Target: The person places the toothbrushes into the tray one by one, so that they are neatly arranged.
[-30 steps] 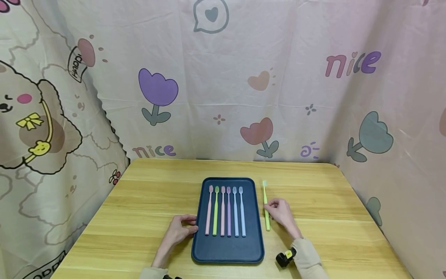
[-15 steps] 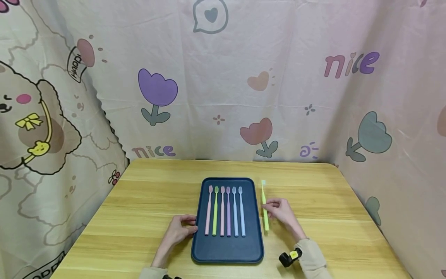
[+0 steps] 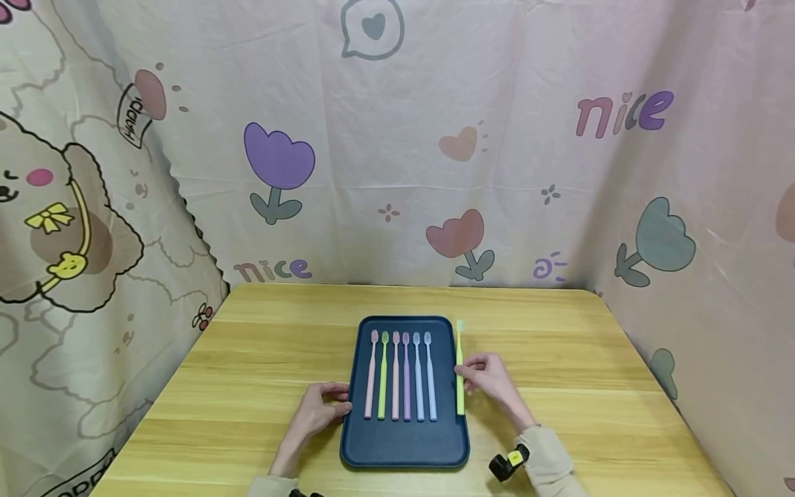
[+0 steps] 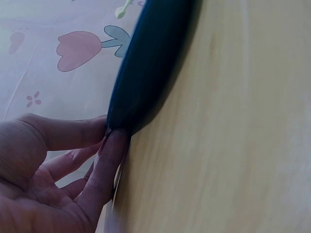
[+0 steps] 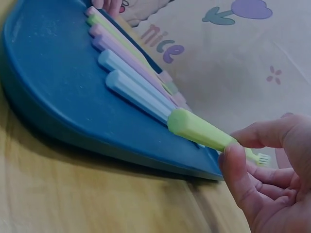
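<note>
A dark blue tray lies on the table with several toothbrushes side by side, heads to the far end: pink, green, pink, purple and two light blue ones. My left hand holds the tray's left edge, thumb and fingertips at the rim. Between thumb and fingers of my right hand is a yellow-green toothbrush, bristle head pointing away. It overlaps the tray's right rim in the head view. From the right wrist, its handle end appears close to the nearest blue handle.
The wooden table extends on both sides of the tray. A patterned curtain hangs behind it and along both sides. A black wrist camera sits at the right sleeve.
My right hand has carried the yellow-green toothbrush left, from the table beside the tray to over its right rim. My left hand stays at the left edge.
</note>
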Demonstrator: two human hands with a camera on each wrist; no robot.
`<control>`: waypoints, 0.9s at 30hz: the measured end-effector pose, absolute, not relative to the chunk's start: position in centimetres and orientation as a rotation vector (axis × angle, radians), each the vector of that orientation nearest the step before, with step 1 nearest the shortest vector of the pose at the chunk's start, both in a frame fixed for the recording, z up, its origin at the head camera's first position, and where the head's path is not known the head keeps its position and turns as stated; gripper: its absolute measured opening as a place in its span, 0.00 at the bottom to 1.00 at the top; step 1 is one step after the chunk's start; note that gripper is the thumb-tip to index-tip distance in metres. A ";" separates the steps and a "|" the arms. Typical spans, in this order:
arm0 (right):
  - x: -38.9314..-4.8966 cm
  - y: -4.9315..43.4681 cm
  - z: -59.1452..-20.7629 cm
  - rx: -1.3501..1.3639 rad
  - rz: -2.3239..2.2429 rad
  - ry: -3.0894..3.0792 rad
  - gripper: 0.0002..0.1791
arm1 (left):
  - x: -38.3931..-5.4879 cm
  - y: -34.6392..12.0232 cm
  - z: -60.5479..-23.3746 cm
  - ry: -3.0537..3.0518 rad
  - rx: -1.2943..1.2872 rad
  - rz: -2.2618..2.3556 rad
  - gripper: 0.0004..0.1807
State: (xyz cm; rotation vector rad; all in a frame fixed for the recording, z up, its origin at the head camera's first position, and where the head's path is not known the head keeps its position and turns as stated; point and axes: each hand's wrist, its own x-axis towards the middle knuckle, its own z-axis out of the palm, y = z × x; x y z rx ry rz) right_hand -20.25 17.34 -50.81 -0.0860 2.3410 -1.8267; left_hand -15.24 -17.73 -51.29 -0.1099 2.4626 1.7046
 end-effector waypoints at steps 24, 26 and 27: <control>-19.9 15.1 -50.9 -0.079 -1.639 2.584 0.07 | -15.2 -17.7 -51.2 2.469 -0.137 1.696 0.20; -19.9 14.9 -51.0 -0.065 -1.621 2.608 0.07 | -15.2 -17.7 -51.2 2.469 -0.139 1.698 0.20; -19.9 14.8 -51.0 -0.070 -1.614 2.621 0.07 | -15.1 -17.7 -51.2 2.470 -0.138 1.699 0.20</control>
